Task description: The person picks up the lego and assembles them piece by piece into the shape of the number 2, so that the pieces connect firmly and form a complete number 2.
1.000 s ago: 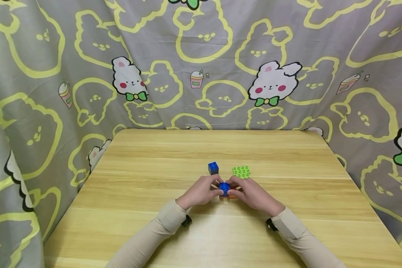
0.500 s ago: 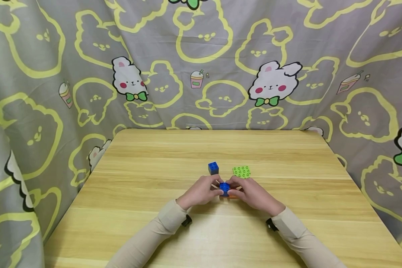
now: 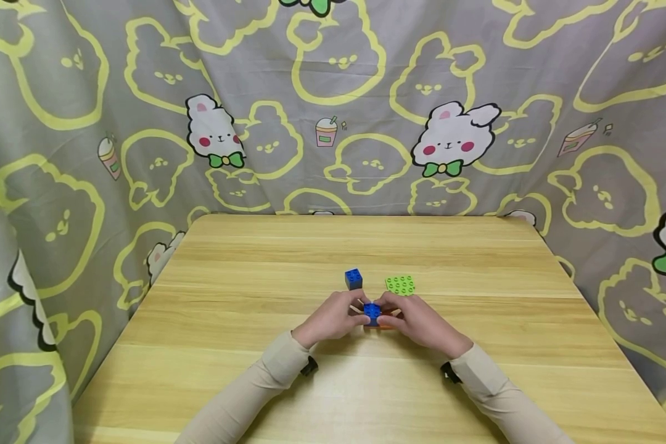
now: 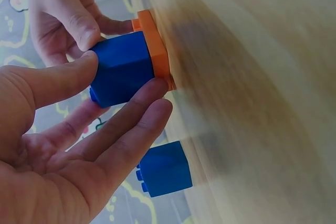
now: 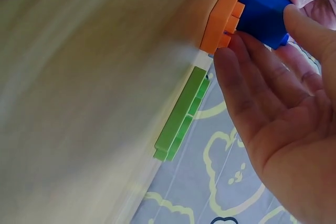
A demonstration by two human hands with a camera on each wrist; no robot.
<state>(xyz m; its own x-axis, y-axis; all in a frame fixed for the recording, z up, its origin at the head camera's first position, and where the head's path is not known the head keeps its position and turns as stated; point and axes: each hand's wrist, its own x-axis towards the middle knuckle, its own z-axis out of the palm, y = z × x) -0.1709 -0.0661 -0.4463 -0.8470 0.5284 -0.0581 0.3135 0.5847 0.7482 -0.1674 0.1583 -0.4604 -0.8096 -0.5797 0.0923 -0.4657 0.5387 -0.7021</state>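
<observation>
Both hands meet over a blue toy building brick (image 3: pixel 372 314) that sits on one end of a thin orange studded plate (image 4: pixel 156 48) on the table. My left hand (image 3: pixel 333 316) pinches the blue brick from the left, its thumb on the near side and other fingers round the far side. From the right, my right hand (image 3: pixel 422 320) pinches the same brick; in the right wrist view its fingertips come down beside the bare studs of the orange plate (image 5: pixel 223 17). In the head view the right hand hides most of that plate.
A second blue brick (image 3: pixel 353 279) stands just beyond the left hand. Right of it lies a flat green studded plate (image 3: pixel 401 284), behind the right hand. The wooden table (image 3: pixel 255 259) ends at a patterned grey curtain (image 3: pixel 322 166) at the back and sides.
</observation>
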